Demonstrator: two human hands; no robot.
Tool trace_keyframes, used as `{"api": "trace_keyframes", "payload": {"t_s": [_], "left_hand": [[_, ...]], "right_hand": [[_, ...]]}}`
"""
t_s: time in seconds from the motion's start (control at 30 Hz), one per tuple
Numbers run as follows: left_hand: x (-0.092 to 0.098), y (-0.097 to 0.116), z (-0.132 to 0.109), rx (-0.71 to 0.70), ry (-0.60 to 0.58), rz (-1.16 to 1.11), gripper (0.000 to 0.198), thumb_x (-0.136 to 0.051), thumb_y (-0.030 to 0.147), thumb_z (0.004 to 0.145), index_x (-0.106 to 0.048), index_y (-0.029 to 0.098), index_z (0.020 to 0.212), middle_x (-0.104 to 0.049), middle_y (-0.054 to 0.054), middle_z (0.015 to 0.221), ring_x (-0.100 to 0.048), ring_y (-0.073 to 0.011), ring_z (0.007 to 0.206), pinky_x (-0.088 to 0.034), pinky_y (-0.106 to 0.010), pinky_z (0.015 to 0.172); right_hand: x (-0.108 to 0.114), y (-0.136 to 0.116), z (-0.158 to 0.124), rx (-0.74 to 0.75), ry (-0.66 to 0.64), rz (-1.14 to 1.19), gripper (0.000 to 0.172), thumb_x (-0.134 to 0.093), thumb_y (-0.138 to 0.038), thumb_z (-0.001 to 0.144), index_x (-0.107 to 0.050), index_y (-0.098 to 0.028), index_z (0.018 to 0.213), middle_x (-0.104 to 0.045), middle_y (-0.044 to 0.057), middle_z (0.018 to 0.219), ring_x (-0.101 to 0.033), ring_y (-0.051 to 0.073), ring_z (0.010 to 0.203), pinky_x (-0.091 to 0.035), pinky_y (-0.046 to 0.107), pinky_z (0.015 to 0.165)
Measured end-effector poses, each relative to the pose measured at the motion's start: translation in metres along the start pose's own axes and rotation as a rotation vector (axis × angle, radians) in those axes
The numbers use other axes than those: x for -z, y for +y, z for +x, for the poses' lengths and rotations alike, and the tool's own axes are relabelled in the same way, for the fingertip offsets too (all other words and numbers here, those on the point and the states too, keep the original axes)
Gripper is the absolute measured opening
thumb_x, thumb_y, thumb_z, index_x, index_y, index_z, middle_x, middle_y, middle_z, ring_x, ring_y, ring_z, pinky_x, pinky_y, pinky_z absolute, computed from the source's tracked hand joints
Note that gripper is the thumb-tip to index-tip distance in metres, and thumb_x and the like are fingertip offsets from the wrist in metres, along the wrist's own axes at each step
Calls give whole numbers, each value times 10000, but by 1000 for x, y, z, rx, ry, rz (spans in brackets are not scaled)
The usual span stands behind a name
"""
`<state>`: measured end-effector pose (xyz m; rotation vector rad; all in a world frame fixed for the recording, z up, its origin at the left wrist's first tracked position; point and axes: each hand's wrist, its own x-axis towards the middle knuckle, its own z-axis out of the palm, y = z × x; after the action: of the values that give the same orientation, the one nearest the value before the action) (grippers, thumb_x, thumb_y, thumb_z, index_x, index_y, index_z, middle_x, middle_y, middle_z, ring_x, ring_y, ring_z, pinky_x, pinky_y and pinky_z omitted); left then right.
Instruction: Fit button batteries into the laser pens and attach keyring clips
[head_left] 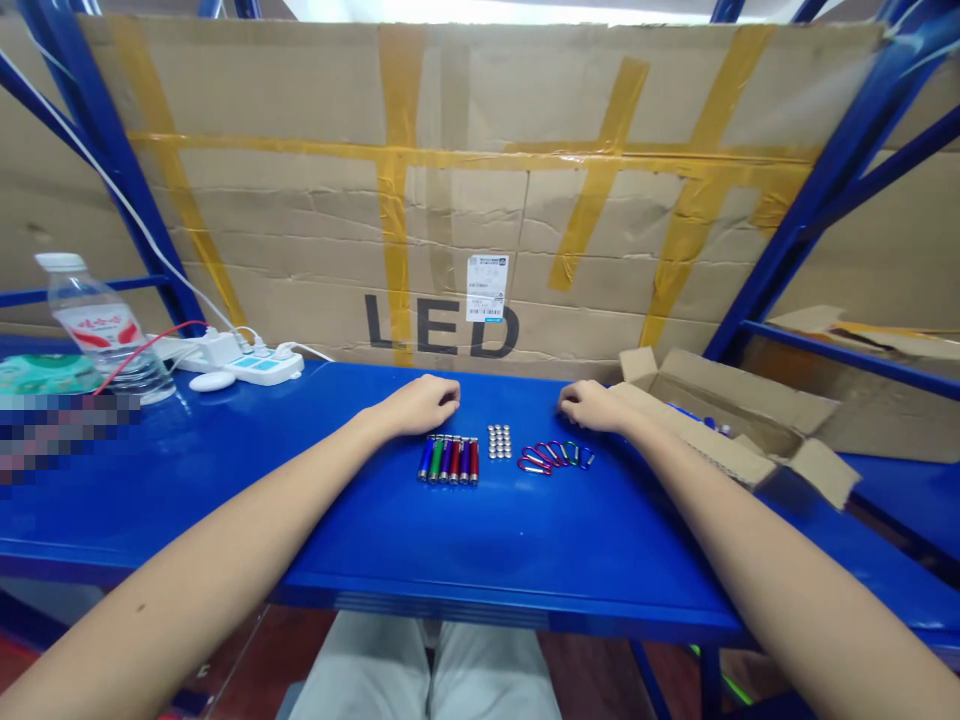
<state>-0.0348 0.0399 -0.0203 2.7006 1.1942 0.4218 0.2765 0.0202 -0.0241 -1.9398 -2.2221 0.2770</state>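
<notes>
My left hand (pixel 422 404) rests on the blue table with its fingers curled in, and nothing shows in it. Just in front of it lies a row of small metal flashlights (pixel 448 461) in blue, green, purple and red. My right hand (pixel 589 406) also rests on the table, fingers curled, with nothing visible in them. Nearest to it are several carabiners (pixel 555 456), red, purple, green and blue, fanned out side by side. Between the flashlights and the carabiners sit silver button cells (pixel 499 441) in neat rows. Neither hand touches these things.
An open cardboard box (pixel 705 420) stands right of my right arm. At the left are a water bottle (pixel 105 335), a power strip (pixel 262 365) with cables, and a green packet (pixel 49 374). A taped cardboard sheet (pixel 315 230) marked LED walls off the back, between blue posts.
</notes>
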Motion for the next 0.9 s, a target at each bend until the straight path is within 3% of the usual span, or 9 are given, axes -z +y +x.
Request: {"api": "trace_keyframes", "payload": {"t_s": [0.13,0.3,0.47,0.57,0.7,0.9], "left_hand": [[0,17,-2,-101,43,-42,216,-457,283,875,-644,178,891,-688,-66,932,-606,-185,839,-419,-289,769],[1,31,-5,-136,-1,-49,205,-482,269,860,-661,177,895,-690,-70,959,-599,-193,882,-413,-297,806],[-1,36,-6,-204,-30,-44,170,-517,211,812,-672,191,877,-699,-51,929,-600,-191,895,-414,-293,821],[-3,37,-6,-227,-49,-49,165,-533,193,793,-677,193,873,-705,-41,903,-600,-191,878,-418,-294,800],[-5,36,-5,-250,-44,-25,141,-537,175,781,-673,190,817,-702,-24,846,-592,-186,840,-416,-286,744],[-8,32,0,-113,24,56,115,-564,236,789,-672,197,800,-705,-31,813,-609,-203,823,-409,-291,699]], "right_hand": [[0,-5,2,80,85,-41,186,-471,-168,804,-652,-147,771,-688,70,811,-547,151,665,-363,245,588],[-1,-13,2,167,106,-48,187,-463,-168,808,-641,-153,752,-683,62,792,-543,147,675,-349,241,616],[1,-41,-15,308,210,-1,225,-446,-192,845,-649,-153,756,-661,41,734,-512,129,638,-328,244,607],[0,-71,-35,486,146,63,204,-465,-173,840,-651,-154,758,-614,5,637,-460,107,570,-314,238,576],[-11,-107,-57,750,61,50,216,-484,-163,863,-646,-152,721,-642,28,694,-505,114,619,-344,244,628],[-23,-116,-61,789,-12,39,172,-516,-147,867,-676,-172,812,-677,47,800,-572,146,726,-366,258,679]]}}
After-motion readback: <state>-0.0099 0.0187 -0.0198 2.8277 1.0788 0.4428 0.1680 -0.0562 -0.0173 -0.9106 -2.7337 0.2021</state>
